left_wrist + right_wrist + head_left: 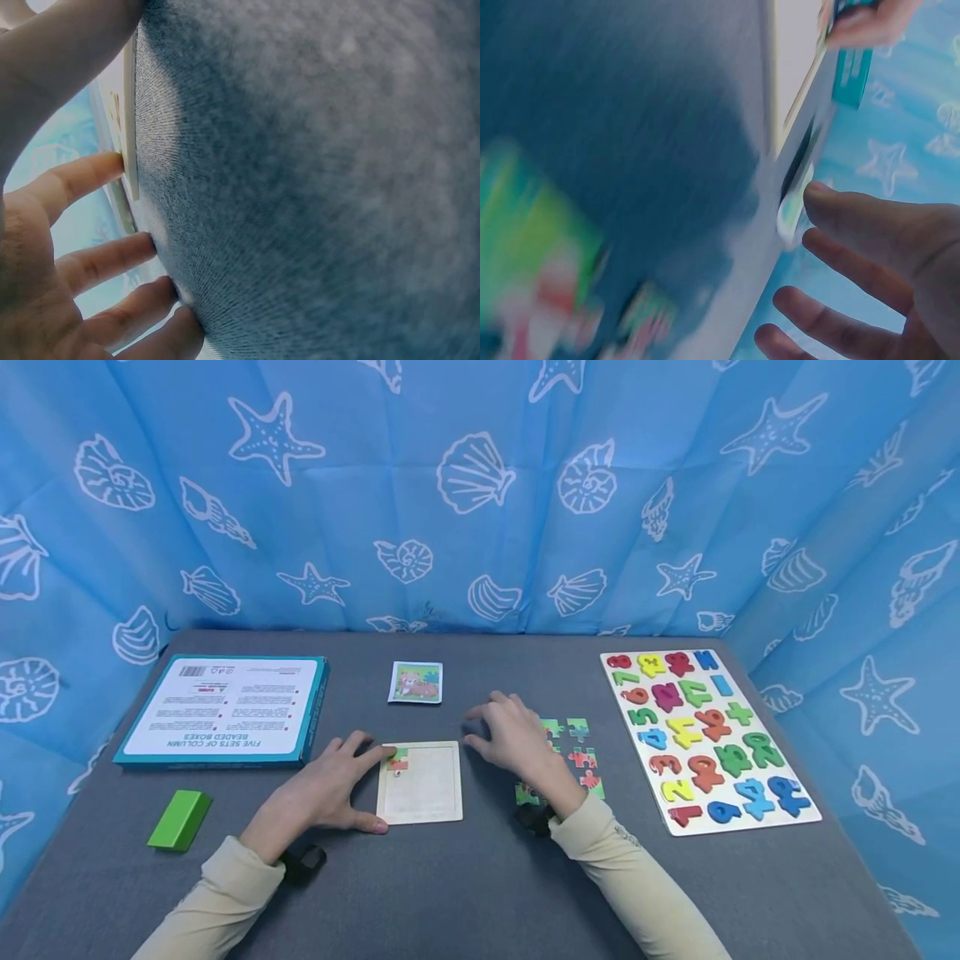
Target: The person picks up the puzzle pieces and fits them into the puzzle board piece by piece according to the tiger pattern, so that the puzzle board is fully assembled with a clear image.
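A square wooden puzzle tray [423, 785] lies flat on the grey table, with a joined green-and-red puzzle section [398, 761] in its far left corner. My left hand [327, 785] is spread along the tray's left side. Its index fingertip touches the tray's far left corner beside that section, and the thumb rests at the near left edge. In the left wrist view the other fingertips [142, 241] touch the cloth. Between the tray and several loose jigsaw pieces [583, 758] hovers my right hand [513, 739], fingers loosely bent and holding nothing. Its forearm partly hides the pieces.
Behind the tray lies a small picture card [417, 683]. A blue-and-white box [221, 710] and a green block [180, 820] are at the left. A number board [652, 793] with colourful pieces lies at the right. A blue shell-patterned curtain [480, 577] hangs behind the table.
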A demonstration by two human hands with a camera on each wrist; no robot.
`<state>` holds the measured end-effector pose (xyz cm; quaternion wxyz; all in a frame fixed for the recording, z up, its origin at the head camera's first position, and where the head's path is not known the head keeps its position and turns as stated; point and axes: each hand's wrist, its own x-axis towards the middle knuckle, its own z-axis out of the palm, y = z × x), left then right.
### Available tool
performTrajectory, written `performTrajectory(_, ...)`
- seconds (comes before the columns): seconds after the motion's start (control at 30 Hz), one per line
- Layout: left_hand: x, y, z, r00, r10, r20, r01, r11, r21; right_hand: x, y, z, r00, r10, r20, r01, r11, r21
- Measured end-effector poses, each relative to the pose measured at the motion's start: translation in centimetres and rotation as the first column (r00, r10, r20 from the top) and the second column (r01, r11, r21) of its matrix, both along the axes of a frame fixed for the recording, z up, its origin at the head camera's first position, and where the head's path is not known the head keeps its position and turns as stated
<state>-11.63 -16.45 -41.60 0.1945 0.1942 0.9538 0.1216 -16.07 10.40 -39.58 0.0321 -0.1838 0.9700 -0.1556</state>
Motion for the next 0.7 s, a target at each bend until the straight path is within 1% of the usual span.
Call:
performTrajectory(0.17, -0.1, 0.0, 0.0, 1.0, -0.001, 0.008, 0.001, 1.0, -0.004, -0.6, 2.8, 0.4, 0.999, -0.048, 0.017, 0.048, 0.999, 0.027)
performTrajectory(0.37, -0.2, 0.0, 0.0, 1.0, 0.003, 0.03, -0.002, 1.0, -0.003, -0.9, 6.1, 0.7, 0.996, -0.083, 0.045, 0.081, 0.996, 0.045)
performTrajectory(0.53, -0.2, 0.0, 0.0, 1.0, 0.004, 0.022, -0.004, 1.0, -0.003, -1.0, 8.2, 0.7, 0.993, -0.094, 0.067, 0.091, 0.995, 0.051)
performTrajectory(0.7, -0.2, -0.1, -0.1, 1.0, 0.001, 0.012, -0.001, 1.0, 0.006, -1.3, 9.4, 0.6, 0.993, -0.096, 0.073, 0.091, 0.993, 0.072)
